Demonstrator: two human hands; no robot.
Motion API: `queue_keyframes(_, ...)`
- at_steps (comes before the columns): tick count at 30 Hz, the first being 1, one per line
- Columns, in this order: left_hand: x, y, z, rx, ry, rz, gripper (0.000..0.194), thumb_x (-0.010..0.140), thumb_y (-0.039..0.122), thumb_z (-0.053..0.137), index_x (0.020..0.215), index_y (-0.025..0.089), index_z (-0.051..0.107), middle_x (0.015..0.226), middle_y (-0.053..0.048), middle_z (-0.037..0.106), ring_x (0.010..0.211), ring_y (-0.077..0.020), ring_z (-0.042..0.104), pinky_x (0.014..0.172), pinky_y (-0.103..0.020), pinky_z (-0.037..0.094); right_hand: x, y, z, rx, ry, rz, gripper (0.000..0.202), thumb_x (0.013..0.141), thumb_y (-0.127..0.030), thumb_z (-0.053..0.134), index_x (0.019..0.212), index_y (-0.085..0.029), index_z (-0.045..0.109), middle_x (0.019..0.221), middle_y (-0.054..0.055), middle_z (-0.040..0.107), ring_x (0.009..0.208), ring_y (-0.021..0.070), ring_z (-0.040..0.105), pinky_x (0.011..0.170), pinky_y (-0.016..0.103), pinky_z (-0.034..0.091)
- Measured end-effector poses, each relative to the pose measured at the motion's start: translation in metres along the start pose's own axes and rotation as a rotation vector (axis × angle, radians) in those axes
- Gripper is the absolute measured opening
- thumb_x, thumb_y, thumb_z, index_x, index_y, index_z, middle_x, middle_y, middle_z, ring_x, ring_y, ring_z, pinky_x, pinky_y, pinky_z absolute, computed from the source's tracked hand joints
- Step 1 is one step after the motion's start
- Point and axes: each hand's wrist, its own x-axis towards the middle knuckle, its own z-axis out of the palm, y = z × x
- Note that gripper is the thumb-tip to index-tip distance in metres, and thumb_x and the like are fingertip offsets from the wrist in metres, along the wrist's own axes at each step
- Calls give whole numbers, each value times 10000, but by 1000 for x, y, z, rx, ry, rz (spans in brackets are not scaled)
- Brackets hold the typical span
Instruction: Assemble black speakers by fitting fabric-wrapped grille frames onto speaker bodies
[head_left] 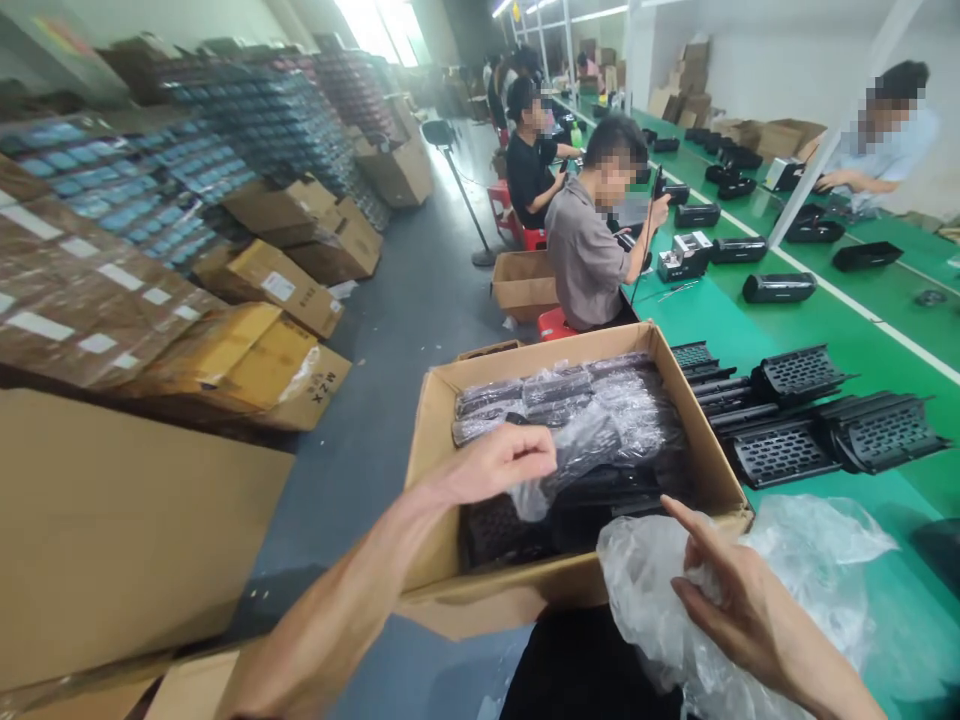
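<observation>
My left hand (517,462) is over a cardboard box (431,430), its fingers closed on a clear plastic bag (532,500). In that bag is a black perforated cover (589,445). Several more covers in clear wrap (555,390) fill the far side of the box, and bare black covers (495,535) lie at its near side. By the box's near right corner, my right hand (731,585) has its index finger stretched out and its thumb apart. Crumpled clear plastic bags (645,565) lie under and around this hand; its other fingers are partly hidden.
On the green table (855,510) at right lie several bare perforated covers (784,450). Beyond them stand black speaker-like units (780,288). A seated person (592,240) works just past the box. Cartons (255,360) and stacked goods line the left.
</observation>
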Motion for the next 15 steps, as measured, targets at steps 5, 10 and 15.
queue_keyframes(5, 22, -29, -5, 279, 309, -134, 294, 948, 443, 533, 877, 179, 641, 774, -1, 652, 707, -164, 578, 683, -287, 451, 7, -6, -4, 23, -58, -6, 682, 944, -255, 500, 1613, -253, 369, 930, 27, 685, 658, 163, 624, 680, 311, 503)
queue_keyframes(10, 75, -75, 17, 608, 354, -318, 401, 940, 393, 615, 1260, 153, 638, 1360, -171, 658, 1250, -326, 592, 1046, -436, 458, 11, -2, 10, 49, -193, 18, 652, 923, -245, 515, 1572, -242, 449, 975, 55, 736, 856, 234, 693, 828, 383, 533)
queue_keyframes(15, 99, -95, 32, 600, 226, -317, 252, 968, 323, 564, 931, 140, 732, 927, -120, 748, 965, -260, 688, 868, -352, 507, 3, 3, 14, 91, -212, 42, 600, 944, -281, 496, 1539, -203, 500, 1084, 106, 758, 959, 266, 721, 891, 408, 554)
